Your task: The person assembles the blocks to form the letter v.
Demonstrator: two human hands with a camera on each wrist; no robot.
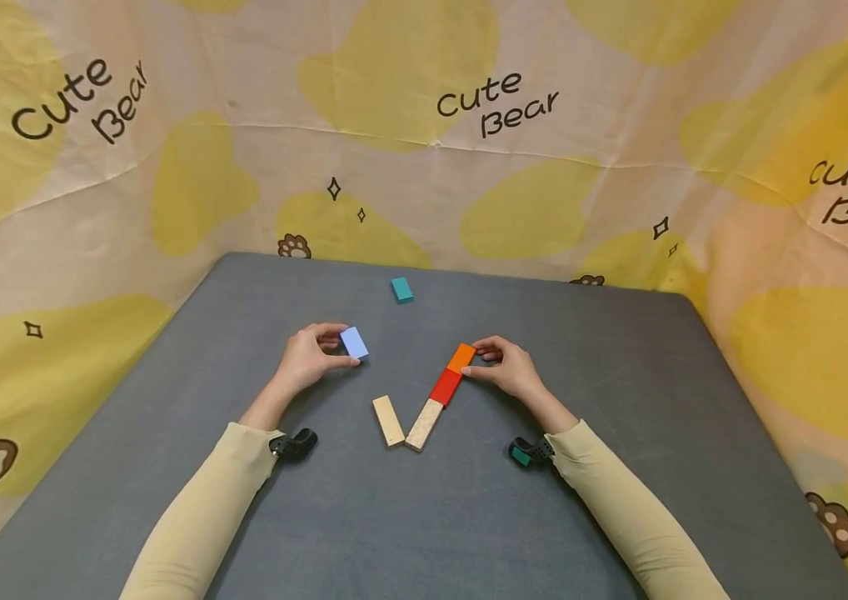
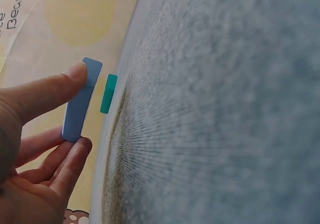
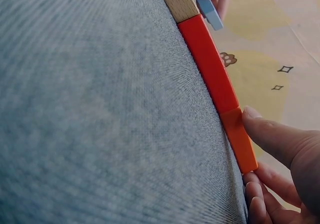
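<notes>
My left hand point(image 1: 307, 357) pinches a light blue block point(image 1: 354, 342) by its two ends. In the left wrist view that blue block point(image 2: 81, 101) is held above the table, between thumb and fingers. With thumb and fingertips, my right hand point(image 1: 511, 367) grips an orange block point(image 1: 461, 358), which lies on the table. A red block point(image 1: 446, 387) touches the orange one end to end. Beyond it a plain wooden block point(image 1: 424, 424) continues the slanted row. Another wooden block point(image 1: 388, 421) leans the other way, its near end close to the row's, so they form a V.
A teal block point(image 1: 402, 290) lies alone towards the back of the grey table point(image 1: 581, 517). Printed cloth point(image 1: 379, 100) hangs behind the table and at both sides. Each wrist wears a black strap with a small device, the left one point(image 1: 295, 444) near the tabletop.
</notes>
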